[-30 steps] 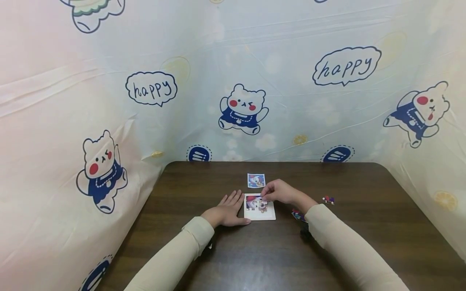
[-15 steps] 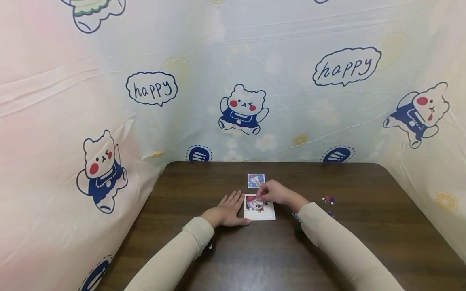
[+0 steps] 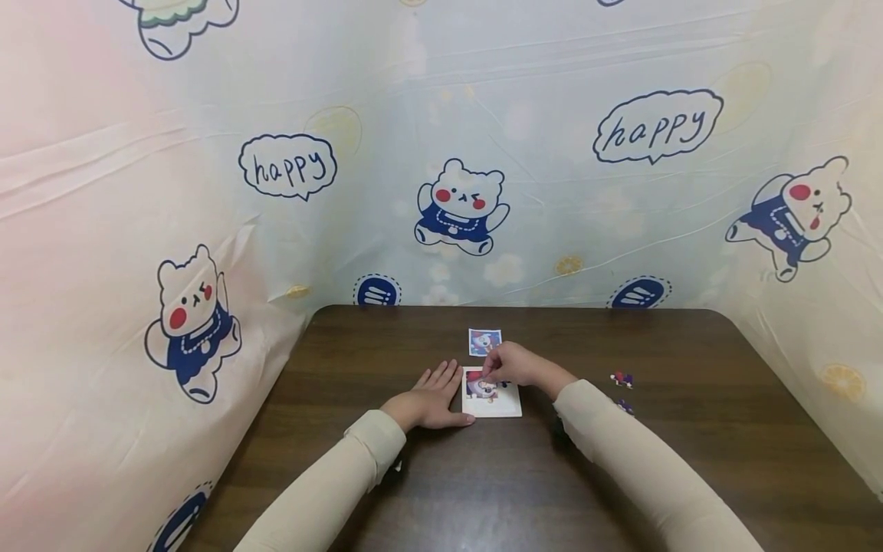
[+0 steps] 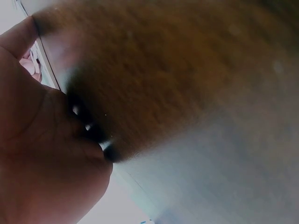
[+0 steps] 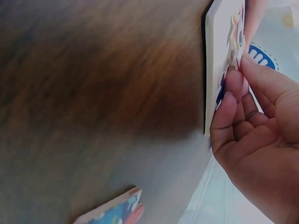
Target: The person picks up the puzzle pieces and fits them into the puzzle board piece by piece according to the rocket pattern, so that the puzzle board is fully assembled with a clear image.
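A white square puzzle tray lies on the table, its upper left part covered by joined puzzle pieces with a red and white cartoon. My left hand rests flat beside it, fingers spread, the thumb at its lower left corner. Over the upper part of the tray, my right hand has thumb and index finger together. In the right wrist view they pinch a small puzzle piece at the tray's surface; most of it is hidden. The left wrist view shows mainly the palm of the left hand.
Behind the tray lies a small picture card. Loose puzzle pieces lie to the right, some partly behind the right sleeve. The right wrist view shows a blue loose piece on the brown table. A printed curtain surrounds the table.
My right hand has moved a little to the left over the tray, its fingers now above the joined pieces. The left hand stays in place.
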Motion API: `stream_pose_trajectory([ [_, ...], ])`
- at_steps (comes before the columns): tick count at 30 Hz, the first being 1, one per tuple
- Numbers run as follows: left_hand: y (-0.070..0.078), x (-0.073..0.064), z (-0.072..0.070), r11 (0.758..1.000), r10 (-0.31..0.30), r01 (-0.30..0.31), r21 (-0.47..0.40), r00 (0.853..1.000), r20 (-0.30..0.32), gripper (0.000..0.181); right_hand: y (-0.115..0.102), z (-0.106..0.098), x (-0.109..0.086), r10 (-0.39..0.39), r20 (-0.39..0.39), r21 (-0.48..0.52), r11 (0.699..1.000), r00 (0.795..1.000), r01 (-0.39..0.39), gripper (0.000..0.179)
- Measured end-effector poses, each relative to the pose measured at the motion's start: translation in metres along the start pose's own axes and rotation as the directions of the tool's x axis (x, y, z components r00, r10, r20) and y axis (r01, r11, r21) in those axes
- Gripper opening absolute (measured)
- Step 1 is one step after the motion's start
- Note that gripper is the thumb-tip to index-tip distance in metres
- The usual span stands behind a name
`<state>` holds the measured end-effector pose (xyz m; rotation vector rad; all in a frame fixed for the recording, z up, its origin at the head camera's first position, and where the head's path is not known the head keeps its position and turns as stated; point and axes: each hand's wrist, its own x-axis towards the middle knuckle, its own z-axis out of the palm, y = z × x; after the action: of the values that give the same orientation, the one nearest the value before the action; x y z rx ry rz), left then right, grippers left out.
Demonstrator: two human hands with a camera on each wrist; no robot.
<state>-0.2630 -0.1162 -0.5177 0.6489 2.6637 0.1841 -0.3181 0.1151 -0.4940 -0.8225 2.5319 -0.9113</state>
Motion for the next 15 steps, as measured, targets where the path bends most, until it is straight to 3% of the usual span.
stream_pose_trajectory([
  [9,0.0010,-0.0004,-0.0008,0.999,-0.008,0.008,0.036,1.000,0.009,0.115,-0.0026,-0.0003,0.0005,0.014,0.000,0.002,1.000,1.000,-0.014,0.006],
  [15,0.0046,-0.0053,-0.0057,1.000,-0.001,0.001,0.010,1.000,0.007,0.113,-0.0060,-0.0011,-0.0013,0.061,0.014,-0.024,0.998,0.998,-0.060,0.011],
])
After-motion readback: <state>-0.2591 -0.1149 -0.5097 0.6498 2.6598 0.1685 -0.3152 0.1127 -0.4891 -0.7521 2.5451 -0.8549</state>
